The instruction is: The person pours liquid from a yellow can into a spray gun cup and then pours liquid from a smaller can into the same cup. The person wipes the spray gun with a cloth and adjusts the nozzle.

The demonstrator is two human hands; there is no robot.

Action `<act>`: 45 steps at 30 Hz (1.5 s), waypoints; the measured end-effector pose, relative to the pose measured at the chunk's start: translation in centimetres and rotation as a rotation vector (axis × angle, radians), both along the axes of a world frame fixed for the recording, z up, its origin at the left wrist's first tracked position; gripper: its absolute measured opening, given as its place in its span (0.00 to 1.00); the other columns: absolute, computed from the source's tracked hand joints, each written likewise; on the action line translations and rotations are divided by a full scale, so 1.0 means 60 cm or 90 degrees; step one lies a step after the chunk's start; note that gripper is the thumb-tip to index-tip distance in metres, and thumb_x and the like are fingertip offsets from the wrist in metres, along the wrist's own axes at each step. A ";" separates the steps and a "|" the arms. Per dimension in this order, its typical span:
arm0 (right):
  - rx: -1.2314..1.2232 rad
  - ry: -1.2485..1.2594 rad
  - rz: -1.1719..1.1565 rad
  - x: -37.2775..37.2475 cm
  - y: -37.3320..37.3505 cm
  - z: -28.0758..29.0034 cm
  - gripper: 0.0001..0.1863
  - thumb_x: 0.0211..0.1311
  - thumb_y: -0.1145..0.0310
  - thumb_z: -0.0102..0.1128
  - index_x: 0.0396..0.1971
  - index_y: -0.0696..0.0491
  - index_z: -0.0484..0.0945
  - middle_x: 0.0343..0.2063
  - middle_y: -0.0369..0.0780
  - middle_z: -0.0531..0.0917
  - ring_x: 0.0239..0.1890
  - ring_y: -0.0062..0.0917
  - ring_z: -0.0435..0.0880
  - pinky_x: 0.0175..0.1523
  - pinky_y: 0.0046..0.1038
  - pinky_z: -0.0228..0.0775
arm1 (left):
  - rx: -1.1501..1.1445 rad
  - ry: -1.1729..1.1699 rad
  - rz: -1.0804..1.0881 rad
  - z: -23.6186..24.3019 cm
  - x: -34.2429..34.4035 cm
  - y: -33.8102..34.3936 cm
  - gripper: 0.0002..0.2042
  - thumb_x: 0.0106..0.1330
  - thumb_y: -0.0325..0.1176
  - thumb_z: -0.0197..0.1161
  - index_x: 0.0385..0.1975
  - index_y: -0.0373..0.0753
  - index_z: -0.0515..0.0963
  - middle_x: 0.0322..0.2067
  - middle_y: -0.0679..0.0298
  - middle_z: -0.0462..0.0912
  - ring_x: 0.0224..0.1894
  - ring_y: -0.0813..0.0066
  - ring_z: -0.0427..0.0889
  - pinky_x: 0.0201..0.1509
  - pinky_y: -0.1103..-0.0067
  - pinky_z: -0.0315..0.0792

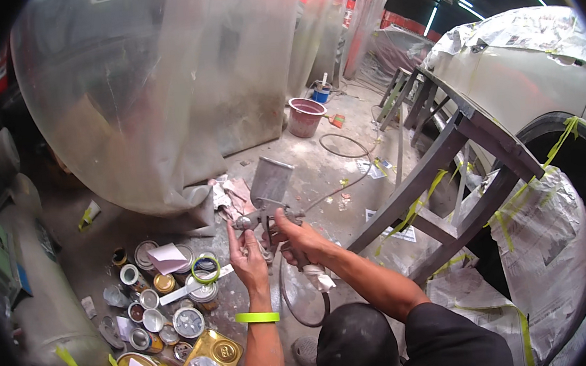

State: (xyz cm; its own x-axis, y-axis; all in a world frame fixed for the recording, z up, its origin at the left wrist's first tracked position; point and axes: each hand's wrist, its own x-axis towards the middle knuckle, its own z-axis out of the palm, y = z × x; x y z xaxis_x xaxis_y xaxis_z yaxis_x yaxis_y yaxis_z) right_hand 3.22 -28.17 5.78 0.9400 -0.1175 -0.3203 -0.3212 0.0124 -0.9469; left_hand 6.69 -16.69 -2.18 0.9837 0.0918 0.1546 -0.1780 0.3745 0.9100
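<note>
A grey spray gun (263, 220) with a metal cup (272, 183) on top is held over the floor in front of me. My right hand (301, 239) is wrapped around its handle, where a white rag (319, 277) hangs below. My left hand (247, 255), a bright green band at its wrist, grips the front of the gun by the nozzle, index finger raised along it. A dark hose (285, 295) loops beneath. At lower left stand several paint cans (187, 321), a square gold tin (224, 349) and a green tape roll (205, 267).
Plastic sheeting (234, 63) hangs ahead. A reddish bucket (306, 117) and blue container (321, 94) stand farther back. At right are metal trestles (424, 164) and a white car (528, 79) masked with paper and tape. A grey cylinder tank (48, 288) lies at far left.
</note>
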 end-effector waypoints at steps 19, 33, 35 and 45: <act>0.902 0.097 -0.030 -0.177 -0.087 -0.438 0.42 0.58 0.22 0.35 0.34 0.49 0.80 0.15 0.34 0.76 0.07 0.17 0.62 0.10 0.21 0.53 | 0.519 -0.036 -0.051 -0.177 -0.125 -0.087 0.19 0.63 0.34 0.68 0.51 0.32 0.80 0.37 0.48 0.84 0.37 0.56 0.85 0.41 0.69 0.76; 0.824 0.258 -0.037 -0.158 -0.060 -0.423 0.46 0.56 0.20 0.34 0.30 0.54 0.79 0.17 0.35 0.78 0.07 0.18 0.63 0.10 0.21 0.55 | 0.535 0.025 0.005 -0.195 -0.138 -0.046 0.22 0.67 0.33 0.65 0.56 0.27 0.75 0.47 0.50 0.83 0.41 0.70 0.82 0.45 0.75 0.76; 0.787 0.243 -0.032 -0.158 -0.053 -0.427 0.46 0.56 0.20 0.35 0.28 0.53 0.79 0.17 0.35 0.79 0.07 0.17 0.63 0.10 0.21 0.54 | 0.490 0.105 -0.009 -0.180 -0.142 -0.044 0.22 0.67 0.34 0.65 0.57 0.26 0.74 0.50 0.47 0.82 0.45 0.68 0.81 0.51 0.74 0.74; 0.863 0.228 -0.037 -0.150 -0.036 -0.398 0.41 0.61 0.25 0.38 0.35 0.51 0.80 0.26 0.40 0.84 0.11 0.17 0.67 0.14 0.22 0.60 | 0.443 0.161 -0.051 -0.180 -0.126 -0.017 0.24 0.67 0.34 0.65 0.58 0.26 0.72 0.49 0.46 0.82 0.46 0.71 0.80 0.48 0.73 0.74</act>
State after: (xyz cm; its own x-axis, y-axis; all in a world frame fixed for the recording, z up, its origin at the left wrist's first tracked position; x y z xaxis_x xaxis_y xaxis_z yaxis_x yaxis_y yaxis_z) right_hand -5.81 -30.32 -18.11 0.7884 0.4371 -0.4328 -0.5074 0.8599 -0.0559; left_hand -0.86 -17.74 -12.99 0.9966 -0.0184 -0.0807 0.0715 -0.2998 0.9513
